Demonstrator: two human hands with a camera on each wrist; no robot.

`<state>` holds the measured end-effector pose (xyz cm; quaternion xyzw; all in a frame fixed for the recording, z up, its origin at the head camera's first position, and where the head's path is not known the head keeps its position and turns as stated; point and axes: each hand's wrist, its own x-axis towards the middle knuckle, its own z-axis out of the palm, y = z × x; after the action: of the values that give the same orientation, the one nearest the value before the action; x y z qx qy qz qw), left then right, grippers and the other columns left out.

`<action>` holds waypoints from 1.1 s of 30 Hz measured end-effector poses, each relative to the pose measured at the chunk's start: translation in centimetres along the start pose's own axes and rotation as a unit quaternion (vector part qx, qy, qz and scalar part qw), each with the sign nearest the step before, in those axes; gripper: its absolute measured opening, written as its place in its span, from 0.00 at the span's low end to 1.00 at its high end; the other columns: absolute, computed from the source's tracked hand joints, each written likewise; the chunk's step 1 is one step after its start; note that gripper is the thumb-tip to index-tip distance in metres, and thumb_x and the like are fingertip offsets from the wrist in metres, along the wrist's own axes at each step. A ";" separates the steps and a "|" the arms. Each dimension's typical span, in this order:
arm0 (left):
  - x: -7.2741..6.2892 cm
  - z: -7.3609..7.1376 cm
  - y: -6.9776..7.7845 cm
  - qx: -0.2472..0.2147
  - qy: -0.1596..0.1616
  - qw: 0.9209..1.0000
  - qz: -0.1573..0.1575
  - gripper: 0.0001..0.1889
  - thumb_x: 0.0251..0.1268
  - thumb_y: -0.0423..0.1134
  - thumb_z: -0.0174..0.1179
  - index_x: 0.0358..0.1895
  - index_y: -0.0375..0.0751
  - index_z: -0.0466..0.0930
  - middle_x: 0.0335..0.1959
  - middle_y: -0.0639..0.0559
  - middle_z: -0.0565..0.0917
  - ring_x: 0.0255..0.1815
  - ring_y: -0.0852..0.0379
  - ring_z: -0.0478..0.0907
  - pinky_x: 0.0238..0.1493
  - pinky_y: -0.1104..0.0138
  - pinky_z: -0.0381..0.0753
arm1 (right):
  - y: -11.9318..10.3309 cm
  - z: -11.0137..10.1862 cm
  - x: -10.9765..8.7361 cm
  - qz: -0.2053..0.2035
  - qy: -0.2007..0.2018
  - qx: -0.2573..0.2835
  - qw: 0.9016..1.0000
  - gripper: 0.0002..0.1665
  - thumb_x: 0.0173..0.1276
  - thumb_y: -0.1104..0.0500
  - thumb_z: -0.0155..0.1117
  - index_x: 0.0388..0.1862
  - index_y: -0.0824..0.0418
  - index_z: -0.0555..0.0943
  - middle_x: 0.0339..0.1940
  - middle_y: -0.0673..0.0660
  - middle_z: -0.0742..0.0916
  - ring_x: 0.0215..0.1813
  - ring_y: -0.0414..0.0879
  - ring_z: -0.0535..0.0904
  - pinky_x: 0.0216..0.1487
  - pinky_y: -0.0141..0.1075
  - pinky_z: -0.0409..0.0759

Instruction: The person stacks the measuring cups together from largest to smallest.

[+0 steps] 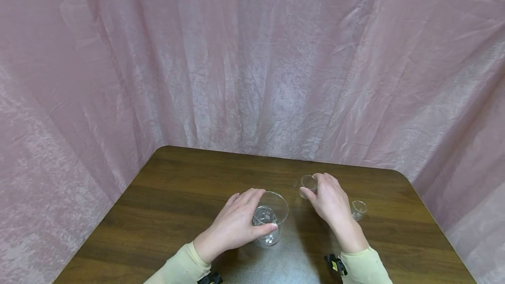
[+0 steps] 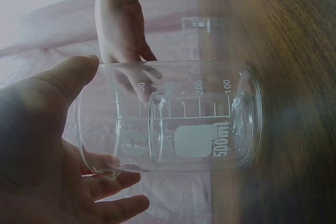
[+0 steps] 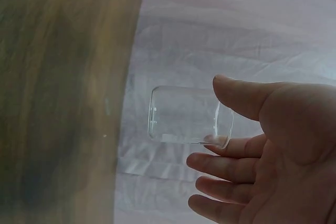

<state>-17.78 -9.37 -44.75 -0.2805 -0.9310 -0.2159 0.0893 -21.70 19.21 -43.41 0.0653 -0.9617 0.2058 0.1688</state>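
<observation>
A large glass beaker (image 1: 279, 207) marked 500ml stands upright on the table, a smaller beaker (image 1: 265, 217) inside it. My left hand (image 1: 236, 227) holds the large one near its rim, thumb on the near side and fingers across the far side. My right hand (image 1: 329, 198) pinches another small clear beaker (image 3: 184, 115) by its rim, between thumb and index finger. The right wrist view has this beaker upright, raised off the tabletop, with the other fingers apart from it. To the right of that hand, the smallest beaker (image 1: 359, 211) stands on the table.
The brown wooden table (image 1: 177, 192) has rounded far corners. Pink curtains (image 1: 252, 65) hang behind it and at both sides. Dark straps with devices (image 1: 335, 265) sit at both wrists, over pale sleeves.
</observation>
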 end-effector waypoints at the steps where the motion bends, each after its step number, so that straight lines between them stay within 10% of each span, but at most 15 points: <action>1: 0.0 0.0 0.0 -0.001 0.000 1.000 0.000 0.47 0.68 0.72 0.68 0.79 0.44 0.72 0.74 0.48 0.79 0.76 0.46 0.76 0.78 0.39 0.69 | -0.1 -0.1 0.0 -0.001 -0.002 0.000 1.000 0.30 0.73 0.48 0.79 0.59 0.71 0.83 0.58 0.68 0.88 0.67 0.66 0.80 0.62 0.62 0.82; 33: 0.0 0.0 0.0 0.003 -0.003 1.000 -0.001 0.48 0.69 0.72 0.68 0.80 0.43 0.72 0.76 0.47 0.78 0.78 0.46 0.74 0.78 0.38 0.69 | -4.1 -3.5 -1.5 -0.058 0.028 0.015 0.998 0.32 0.70 0.48 0.83 0.61 0.68 0.84 0.63 0.67 0.89 0.77 0.65 0.76 0.67 0.65 0.81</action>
<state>-17.78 -9.36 -44.70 -0.2800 -0.9321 -0.2125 0.0870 -18.45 17.05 -39.45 0.1175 -0.9481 0.2118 0.2060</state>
